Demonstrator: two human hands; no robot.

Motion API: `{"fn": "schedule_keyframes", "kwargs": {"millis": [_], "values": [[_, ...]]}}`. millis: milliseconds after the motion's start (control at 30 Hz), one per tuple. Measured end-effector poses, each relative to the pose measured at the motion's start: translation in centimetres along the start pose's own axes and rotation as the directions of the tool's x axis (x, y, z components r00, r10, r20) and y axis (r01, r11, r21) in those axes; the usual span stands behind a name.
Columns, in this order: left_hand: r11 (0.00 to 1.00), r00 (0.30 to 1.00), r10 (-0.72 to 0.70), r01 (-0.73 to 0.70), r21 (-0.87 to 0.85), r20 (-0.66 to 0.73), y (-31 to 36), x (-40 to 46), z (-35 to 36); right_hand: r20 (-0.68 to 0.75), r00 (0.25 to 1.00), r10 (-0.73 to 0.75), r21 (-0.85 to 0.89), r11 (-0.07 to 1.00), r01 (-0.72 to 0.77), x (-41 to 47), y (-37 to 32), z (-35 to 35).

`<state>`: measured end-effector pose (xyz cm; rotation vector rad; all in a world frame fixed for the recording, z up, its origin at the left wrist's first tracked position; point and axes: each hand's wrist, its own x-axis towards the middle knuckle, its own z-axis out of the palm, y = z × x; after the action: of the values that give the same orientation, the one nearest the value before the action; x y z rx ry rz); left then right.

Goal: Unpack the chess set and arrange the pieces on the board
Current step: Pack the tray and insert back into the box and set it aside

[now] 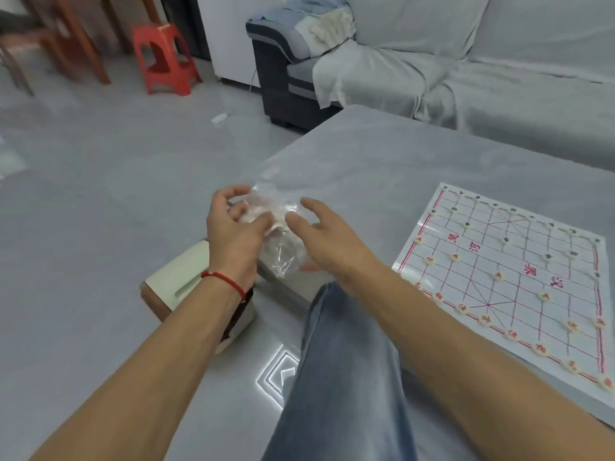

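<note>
This is a living room in a home. At about one o'clock sits a big soft sofa under a pale grey cloth cover (pixel 466 61), and at eleven o'clock a small red plastic stool (pixel 164 58) stands on the shiny grey tiled floor (pixel 100 181) beside brown wooden chair legs (pixel 83 44).

Left hand (pixel 233 234), red string bracelet (pixel 223 280) at the wrist, fingers curled into a crumpled clear plastic bag (pixel 279 227). Right hand (pixel 321 236) touches the bag's other side, fingers spread and relaxed. Below the left wrist: pale green cardboard box (pixel 181 281). Right of the right hand: white paper chess board with red grid (pixel 519 281) on the grey table (pixel 366 154), round cream pieces (pixel 498 276) set on its line crossings.
</note>
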<state>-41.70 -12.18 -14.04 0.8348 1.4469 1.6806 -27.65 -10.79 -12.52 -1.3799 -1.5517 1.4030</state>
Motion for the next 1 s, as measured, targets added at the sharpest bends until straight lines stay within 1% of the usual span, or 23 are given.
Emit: {"fn": "schedule_keyframes", "kwargs": {"millis": [33, 67, 133, 200, 267, 300, 333, 367, 400, 433, 467, 500, 533, 567, 600, 633, 667, 733, 800, 833, 867, 900, 1000], "values": [[1.0, 1.0, -0.013, 0.013, 0.015, -0.002, -0.2, 0.2, -1.0, 0.055, 0.994, 0.091, 0.172, 0.98, -0.099, 0.5, -0.1, 1.7], [0.999, 0.999, -0.05, 0.05, 0.007, -0.006, -0.5, 0.5, -2.0, 0.078, 0.986, 0.147, 0.283, 0.945, -0.163, 1.4, 0.0, 3.3], [0.987, 0.988, -0.152, 0.152, -0.041, 0.002, -1.0, 1.0, -4.0, 0.042, 0.984, 0.175, 0.343, 0.922, -0.179, 3.4, 0.7, 6.7], [0.974, 0.974, -0.225, 0.225, -0.005, 0.039, -1.7, 1.7, -6.3, -0.002, 0.981, 0.193, 0.374, 0.91, -0.178, 5.1, 1.7, 9.8], [0.962, 0.956, -0.271, 0.269, 0.038, 0.112, -2.9, 2.7, -8.8, -0.043, 0.97, 0.24, 0.364, 0.908, -0.208, 6.3, 2.8, 12.0], [0.961, 0.952, -0.276, 0.271, 0.052, 0.133, -3.6, 3.0, -10.1, -0.082, 0.963, 0.257, 0.324, 0.921, -0.218, 6.7, 3.5, 12.6], [0.965, 0.96, -0.253, 0.242, 0.097, 0.119, -4.7, 3.5, -11.5, -0.124, 0.958, 0.258, 0.274, 0.937, -0.217, 7.1, 4.4, 13.0], [0.96, 0.979, -0.192, 0.173, 0.221, 0.069, -5.8, 4.0, -12.8, -0.159, 0.956, 0.245, 0.211, 0.955, -0.209, 7.3, 5.6, 13.1], [0.898, 0.994, -0.104, 0.088, 0.432, 0.014, -7.3, 4.9, -14.3, -0.179, 0.958, 0.224, 0.136, 0.97, -0.201, 7.3, 6.8, 13.2], [0.749, 1.0, -0.023, 0.009, 0.663, 0.013, -8.9, 5.8, -15.7, -0.188, 0.963, 0.195, 0.052, 0.981, -0.188, 7.3, 8.1, 13.4], [0.538, 0.999, 0.003, -0.047, 0.841, 0.054, -10.3, 6.6, -17.0, -0.182, 0.969, 0.169, -0.023, 0.984, -0.176, 7.2, 9.4, 13.7], [0.334, 0.994, -0.035, -0.084, 0.939, 0.102, -11.9, 7.5, -18.2, -0.172, 0.972, 0.158, -0.074, 0.982, -0.173, 7.3, 10.6, 14.3], [0.157, 0.987, -0.099, -0.111, 0.981, 0.127, -13.6, 8.2, -19.1, -0.168, 0.973, 0.16, -0.09, 0.98, -0.176, 7.4, 11.4, 14.9], [0.022, 0.976, -0.158, -0.145, 0.989, 0.147, -15.1, 8.9, -19.6, -0.165, 0.974, 0.157, -0.097, 0.98, -0.175, 7.7, 12.1, 15.6], [-0.079, 0.968, -0.203, -0.169, 0.982, 0.15, -16.1, 9.3, -19.8, -0.166, 0.976, 0.142, -0.098, 0.982, -0.159, 8.1, 12.6, 16.3], [-0.145, 0.962, -0.226, -0.187, 0.972, 0.151, -16.9, 9.6, -19.9, -0.169, 0.978, 0.126, -0.103, 0.984, -0.144, 8.6, 13.0, 16.9], [-0.187, 0.96, -0.234, -0.198, 0.962, 0.152, -17.5, 10.0, -20.0, -0.18, 0.977, 0.112, -0.103, 0.986, -0.132, 9.0, 13.2, 17.5], [-0.231, 0.958, -0.222, -0.234, 0.944, 0.183, -17.8, 10.7, -20.0, -0.224, 0.968, 0.113, -0.073, 0.989, -0.133, 9.8, 13.7, 18.2], [-0.279, 0.951, -0.223, -0.271, 0.921, 0.213, -17.9, 11.1, -20.0, -0.285, 0.944, 0.167, 0.017, 0.985, -0.169, 10.2, 14.2, 18.6], [-0.287, 0.952, -0.219, -0.274, 0.918, 0.215, -17.9, 11.3, -20.1, -0.315, 0.927, 0.205, 0.072, 0.979, -0.192, 10.2, 14.4, 18.9], [-0.266, 0.953, -0.2, -0.276, 0.924, 0.227, -17.8, 11.4, -20.3, -0.344, 0.909, 0.236, 0.123, 0.971, -0.206, 10.2, 14.7, 19.0], [-0.224, 0.952, -0.194, -0.277, 0.935, 0.236, -17.6, 11.5, -20.5, -0.37, 0.891, 0.262, 0.17, 0.962, -0.212, 10.1, 14.9, 19.1], [-0.015, 0.951, -0.209, -0.235, 0.972, 0.227, -16.1, 12.1, -20.9, -0.377, 0.865, 0.332, 0.275, 0.932, -0.238, 9.9, 15.2, 19.5]]}}
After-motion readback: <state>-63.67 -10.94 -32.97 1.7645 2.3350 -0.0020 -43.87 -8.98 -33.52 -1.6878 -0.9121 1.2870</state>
